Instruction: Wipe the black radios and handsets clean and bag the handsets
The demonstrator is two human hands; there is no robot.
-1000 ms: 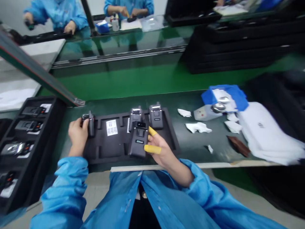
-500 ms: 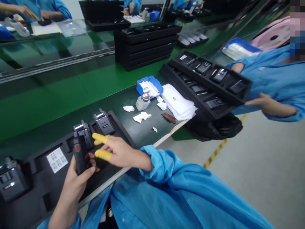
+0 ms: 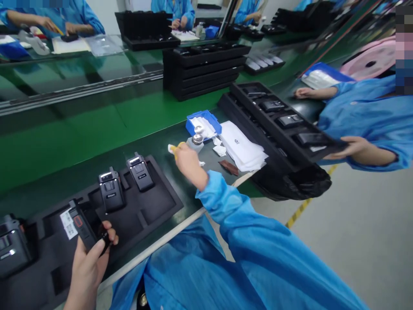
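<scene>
My left hand point(image 3: 88, 265) is closed round a small black radio point(image 3: 83, 229) with a red side button, held over the black foam tray point(image 3: 151, 206). Two more black radios point(image 3: 111, 193) point(image 3: 140, 171) stand upright in the tray's slots. My right hand point(image 3: 187, 160), with yellow finger cots, is stretched out to the right over crumpled white wipes point(image 3: 172, 148) beside a small metal-topped dispenser bottle point(image 3: 196, 141); its fingers are pinched at a wipe.
A blue bin point(image 3: 211, 118) and a stack of white cloths point(image 3: 243, 146) lie past the bottle. At the right a co-worker in blue holds a long black tray of radios point(image 3: 280, 125). Stacked black trays point(image 3: 203, 64) stand behind. Another radio point(image 3: 11, 249) sits far left.
My right hand has left the radio and reached right to the wipes by the bottle. My left hand alone now holds the radio, lower and to the left. The co-worker's tray has shifted lower.
</scene>
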